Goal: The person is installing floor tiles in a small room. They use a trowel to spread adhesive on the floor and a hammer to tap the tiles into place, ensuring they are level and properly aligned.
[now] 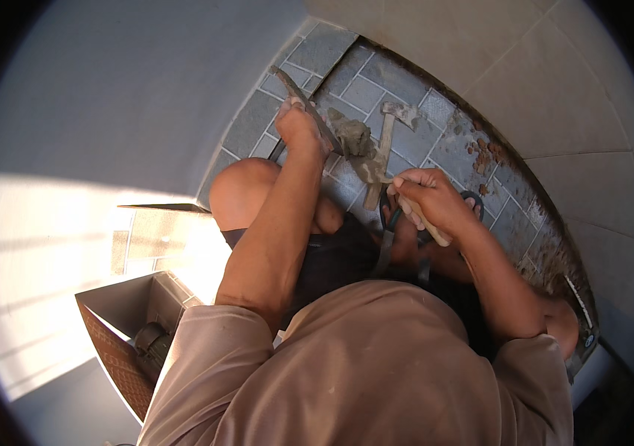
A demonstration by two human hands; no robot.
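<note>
My left hand grips a flat tile, which is tilted so that mostly its narrow edge shows. Its fingers are partly hidden behind my wrist. In my right hand is a trowel, held by its wooden handle. The trowel's blade reaches left to a lump of wet grey mortar beside the tile's lower end. I cannot tell whether the mortar sits on the blade or on the tile. Just beyond the blade, a hammer with a mortar-smeared head lies on the floor, its handle partly covered by the trowel.
Grey tiles with pale joints cover the floor. Reddish-brown crumbs lie along the curved wall at right. My sandalled foot is close to my right hand. An open cardboard box with a dark object inside stands at lower left.
</note>
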